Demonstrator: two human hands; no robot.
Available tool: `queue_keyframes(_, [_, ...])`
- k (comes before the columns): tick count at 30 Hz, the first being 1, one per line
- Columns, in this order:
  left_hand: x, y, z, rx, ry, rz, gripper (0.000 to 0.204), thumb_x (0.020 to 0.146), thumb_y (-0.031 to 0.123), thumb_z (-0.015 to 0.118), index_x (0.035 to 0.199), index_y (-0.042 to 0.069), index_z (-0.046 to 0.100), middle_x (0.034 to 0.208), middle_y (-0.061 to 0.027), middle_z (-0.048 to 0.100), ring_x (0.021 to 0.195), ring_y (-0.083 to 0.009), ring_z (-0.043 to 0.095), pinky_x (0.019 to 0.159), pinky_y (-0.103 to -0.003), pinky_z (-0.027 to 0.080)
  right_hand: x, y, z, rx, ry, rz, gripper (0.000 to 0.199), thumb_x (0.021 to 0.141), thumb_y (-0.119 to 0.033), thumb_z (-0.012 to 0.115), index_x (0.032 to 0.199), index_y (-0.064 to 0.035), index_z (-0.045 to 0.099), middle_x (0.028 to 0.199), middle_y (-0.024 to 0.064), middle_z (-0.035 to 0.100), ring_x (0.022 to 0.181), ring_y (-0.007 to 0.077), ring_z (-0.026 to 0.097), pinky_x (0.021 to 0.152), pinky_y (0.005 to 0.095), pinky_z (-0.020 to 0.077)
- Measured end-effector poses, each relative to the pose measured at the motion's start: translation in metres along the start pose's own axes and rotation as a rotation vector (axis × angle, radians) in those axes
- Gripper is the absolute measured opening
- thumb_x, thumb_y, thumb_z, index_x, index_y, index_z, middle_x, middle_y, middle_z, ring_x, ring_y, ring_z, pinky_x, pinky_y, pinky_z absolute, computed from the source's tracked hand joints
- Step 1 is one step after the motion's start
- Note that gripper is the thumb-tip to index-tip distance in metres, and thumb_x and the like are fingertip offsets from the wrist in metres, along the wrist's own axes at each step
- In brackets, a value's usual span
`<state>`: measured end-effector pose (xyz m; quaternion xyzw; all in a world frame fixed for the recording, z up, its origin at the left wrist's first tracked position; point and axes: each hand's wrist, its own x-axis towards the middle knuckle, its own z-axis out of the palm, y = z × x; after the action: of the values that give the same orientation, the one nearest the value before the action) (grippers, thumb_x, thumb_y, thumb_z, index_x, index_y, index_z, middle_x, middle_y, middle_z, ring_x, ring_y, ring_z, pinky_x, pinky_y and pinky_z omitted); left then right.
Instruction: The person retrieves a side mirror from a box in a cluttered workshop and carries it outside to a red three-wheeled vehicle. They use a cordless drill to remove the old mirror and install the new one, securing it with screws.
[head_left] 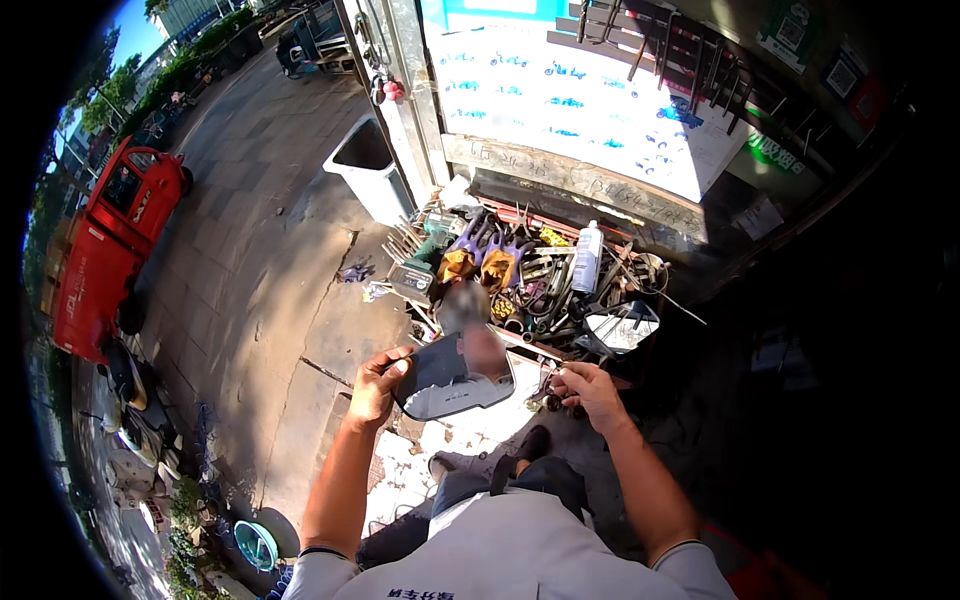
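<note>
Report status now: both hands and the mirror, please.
Left hand grips mirror by its left edge. Right hand closed on small metal parts. Cluttered tool tray just beyond.

Dark rounded vehicle mirror [455, 378], glass up, tilted, above pavement

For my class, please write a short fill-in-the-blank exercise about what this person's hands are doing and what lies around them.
1. The left hand holds a dark mirror by its ____ edge.
2. The right hand pinches a small ____ part above the paving.
3. A white plastic ____ stands upright among the tools in the tray.
4. On the street to the person's left stands a ____ vehicle.

Missing words: left; metal; bottle; red
</note>
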<state>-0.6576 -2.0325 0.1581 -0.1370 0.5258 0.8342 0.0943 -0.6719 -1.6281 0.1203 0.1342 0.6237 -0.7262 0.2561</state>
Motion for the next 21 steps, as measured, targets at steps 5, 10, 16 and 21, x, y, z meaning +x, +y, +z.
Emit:
queue_keyframes(5, [-0.082,0.044,-0.062,0.292,-0.107,0.004,0.038,0.091,0.019,0.079,0.12,-0.003,0.069,0.106,-0.007,0.073,0.095,-0.0154,0.066,0.088,-0.031,0.053,-0.031,-0.05,0.158,-0.058,-0.472,-0.15,0.077,0.095,-0.025,0.073,0.157,-0.0064,0.031,0.141,0.0115,0.049,0.116,0.0202,0.056,0.093,0.0369,0.0536])
queue_keyframes(10, [-0.147,0.072,-0.144,0.31,0.094,0.152,0.049,0.084,0.026,0.086,0.119,-0.002,0.066,0.096,-0.003,0.069,0.09,-0.0125,0.064,0.083,-0.029,0.052,-0.054,-0.046,0.288,-0.232,-0.58,-0.023,0.047,0.092,-0.031,0.078,0.126,-0.0044,0.059,0.1,0.0024,0.062,0.091,0.0089,0.059,0.077,0.0251,0.0512])
queue_keyframes(16, [-0.225,0.093,-0.193,-0.434,0.136,0.263,0.082,0.086,0.056,0.075,0.143,0.004,0.048,0.137,-0.0112,0.06,0.127,-0.0269,0.058,0.105,-0.043,0.048,-0.028,0.025,0.403,0.172,-0.432,0.115,0.03,0.097,-0.028,0.071,0.112,-0.0058,0.059,0.087,0.0028,0.062,0.071,0.0109,0.063,0.058,0.0283,0.0542])
queue_keyframes(21, [-0.231,0.066,-0.194,-0.463,0.297,0.37,0.087,0.075,0.04,0.085,0.147,0.009,0.045,0.142,-0.0105,0.056,0.131,-0.0297,0.055,0.113,-0.047,0.042,-0.006,0.057,0.488,0.338,-0.456,0.235,0.027,0.1,-0.023,0.066,0.118,-0.0046,0.058,0.097,0.0064,0.068,0.079,0.0151,0.069,0.067,0.0328,0.0603])
